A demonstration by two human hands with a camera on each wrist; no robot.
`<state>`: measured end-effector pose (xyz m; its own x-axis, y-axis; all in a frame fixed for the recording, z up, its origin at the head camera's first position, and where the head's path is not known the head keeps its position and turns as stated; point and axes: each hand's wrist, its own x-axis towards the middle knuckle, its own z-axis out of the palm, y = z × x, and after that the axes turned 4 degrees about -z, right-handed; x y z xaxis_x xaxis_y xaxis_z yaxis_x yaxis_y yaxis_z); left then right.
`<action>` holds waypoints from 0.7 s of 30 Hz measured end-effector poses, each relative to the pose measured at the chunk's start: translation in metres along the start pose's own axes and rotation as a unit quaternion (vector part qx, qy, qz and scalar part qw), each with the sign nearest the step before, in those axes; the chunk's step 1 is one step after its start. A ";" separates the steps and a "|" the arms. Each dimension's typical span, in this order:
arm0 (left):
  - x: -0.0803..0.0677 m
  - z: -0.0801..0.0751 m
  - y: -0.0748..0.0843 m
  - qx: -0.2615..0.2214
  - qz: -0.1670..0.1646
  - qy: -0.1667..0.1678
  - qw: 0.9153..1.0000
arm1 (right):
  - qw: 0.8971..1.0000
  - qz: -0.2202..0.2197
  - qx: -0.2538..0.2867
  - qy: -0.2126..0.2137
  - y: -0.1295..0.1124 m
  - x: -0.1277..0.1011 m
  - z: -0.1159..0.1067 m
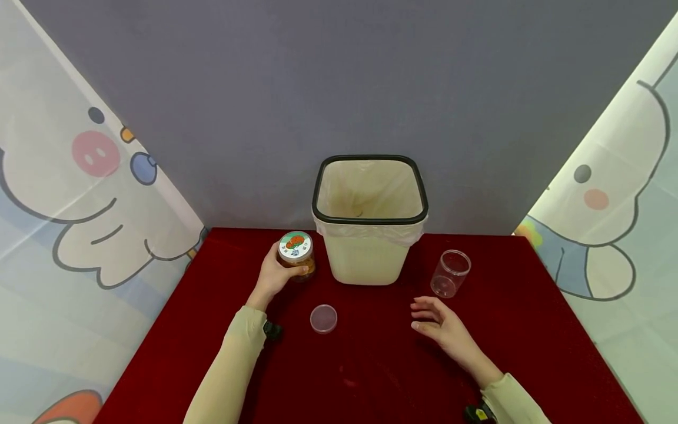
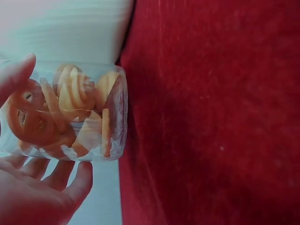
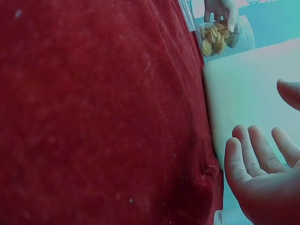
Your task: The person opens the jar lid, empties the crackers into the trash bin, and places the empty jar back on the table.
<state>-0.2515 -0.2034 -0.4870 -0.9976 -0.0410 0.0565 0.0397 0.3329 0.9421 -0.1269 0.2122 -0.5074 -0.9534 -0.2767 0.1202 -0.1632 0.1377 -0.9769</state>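
My left hand (image 1: 269, 277) grips a clear plastic jar of cookies (image 1: 296, 246), thumb on one side and fingers on the other. Its lid carries a green and white label with an orange picture. Ring-shaped and swirled cookies (image 2: 77, 98) show through the wall in the left wrist view. On the right, my right hand (image 1: 442, 330) hovers over the table with nothing in it, its fingers loosely bent and the thumb apart. Just beyond it stands an uncovered, see-through jar (image 1: 451, 274). A round clear lid (image 1: 323, 318) lies flat between the hands.
A cream bin (image 1: 366, 256) with a black rim and a plastic liner stands at the back middle, right beside the cookie jar. The table has a dark red cloth (image 1: 365, 365). Behind it rises a grey wall (image 1: 371, 76), with cartoon-printed sheets on both sides.
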 end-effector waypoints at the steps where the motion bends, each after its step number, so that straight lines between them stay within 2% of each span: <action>1: -0.003 -0.001 0.001 -0.002 0.002 -0.003 1.000 | 1.000 0.001 0.001 -0.001 0.000 0.000 0.000; 11: -0.031 -0.001 0.017 0.018 0.041 -0.062 0.997 | 1.000 0.005 0.000 -0.006 -0.003 0.003 0.003; 21: -0.064 0.016 0.027 0.031 0.067 -0.090 0.993 | 0.998 -0.053 -0.014 -0.007 -0.011 0.005 0.005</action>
<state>-0.1876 -0.1765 -0.4704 -0.9779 0.1748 0.1151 0.1750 0.3816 0.9076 -0.1289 0.2041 -0.4971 -0.9268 -0.3046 0.2195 -0.2700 0.1344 -0.9534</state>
